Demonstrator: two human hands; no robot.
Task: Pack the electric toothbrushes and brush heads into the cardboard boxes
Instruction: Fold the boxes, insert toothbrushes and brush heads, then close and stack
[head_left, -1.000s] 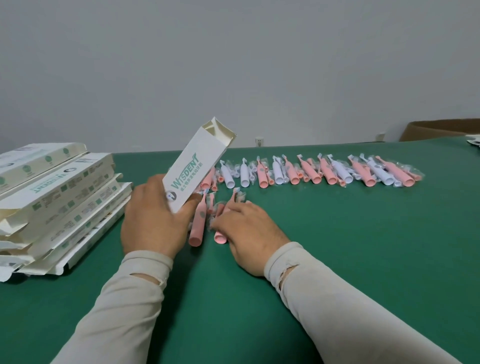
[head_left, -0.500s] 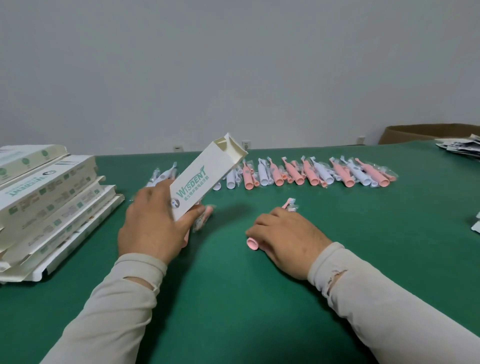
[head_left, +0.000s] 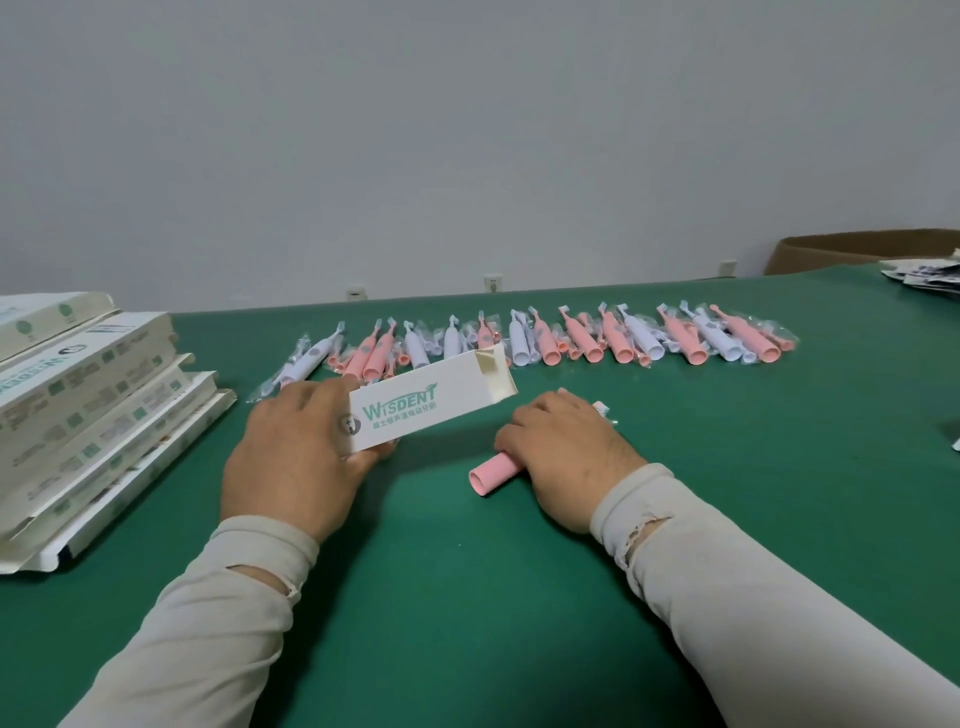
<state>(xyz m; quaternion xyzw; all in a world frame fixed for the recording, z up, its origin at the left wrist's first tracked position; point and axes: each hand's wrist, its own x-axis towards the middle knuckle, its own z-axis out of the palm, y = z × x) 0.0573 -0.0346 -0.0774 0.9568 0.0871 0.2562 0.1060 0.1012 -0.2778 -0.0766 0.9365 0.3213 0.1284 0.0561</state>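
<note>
1. Nearest the viewer, two forearms in pale beige sleeves (head_left: 218, 623) reach forward over a green table (head_left: 467, 597); the right sleeve has a frayed tear at the cuff

2. The right hand (head_left: 563, 460) lies palm down on the table, right of centre, its fingers curled around a pink electric toothbrush (head_left: 493, 480). The wide open base of the handle sticks out toward the left from under the fingers, and the bristle tip, in clear wrapping, shows past the far side of the hand

3. The left hand (head_left: 298, 457) grips one end of a white cardboard box (head_left: 428, 402) printed with the teal word "WISDENT". The thumb lies along the box's near edge and the fingers wrap behind it. The box is held just above the table, slanting up to the right, and its far end is open with the flaps folded out toward the right hand

4. At the left edge, a stack of white boxes (head_left: 88, 410) lies on the table, leaning slightly

5. Further back, a long row of toothbrushes and brush heads (head_left: 571, 340), pink and white, in clear plastic wrap, runs across the table

6. At the far right, some printed papers (head_left: 930, 273) rest on the table near a brown carton (head_left: 857, 252). A plain grey wall (head_left: 467, 130) fills the background
</note>
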